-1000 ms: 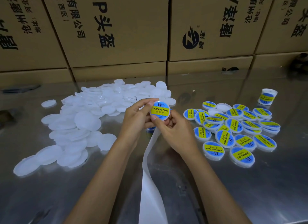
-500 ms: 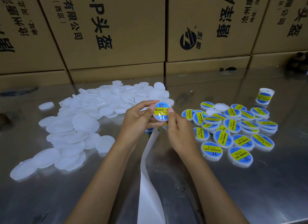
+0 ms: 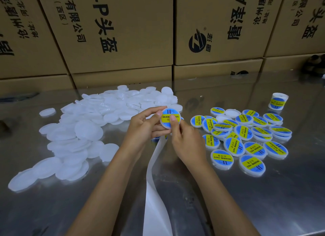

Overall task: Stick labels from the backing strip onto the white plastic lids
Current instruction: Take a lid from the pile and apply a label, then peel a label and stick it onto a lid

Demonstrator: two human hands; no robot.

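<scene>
Near the centre of the view, over a shiny metal table (image 3: 228, 200), the person holds one white plastic lid (image 3: 171, 118) with both hands; its face is turned toward the camera and carries a round blue label with a yellow band reading "SOLDERING PASTE"; the left hand (image 3: 144, 128) grips the lid at its 9 o'clock edge, fingers curled round the rim and behind it, thumb on the front; the right hand (image 3: 187, 141) comes up from 5 o'clock and presses its thumb (image 3: 173, 119) flat on the yellow band, its other fingers hidden behind the lid, so that hand pinches it too; a white backing strip (image 3: 154, 191) hangs from beneath the hands and runs toward 6 o'clock, off the bottom edge; where it is held cannot be made out; a heap of bare white lids (image 3: 91, 128) spreads across the table from 8 o'clock to 11 o'clock of the hands; a cluster of labelled lids (image 3: 246, 139) lies at 3 o'clock, overlapping one another; a small roll of labels (image 3: 278, 101) stands apart at 2 o'clock; brown cardboard boxes (image 3: 114, 33) printed with black characters are stacked along the far edge at 12 o'clock.
</scene>
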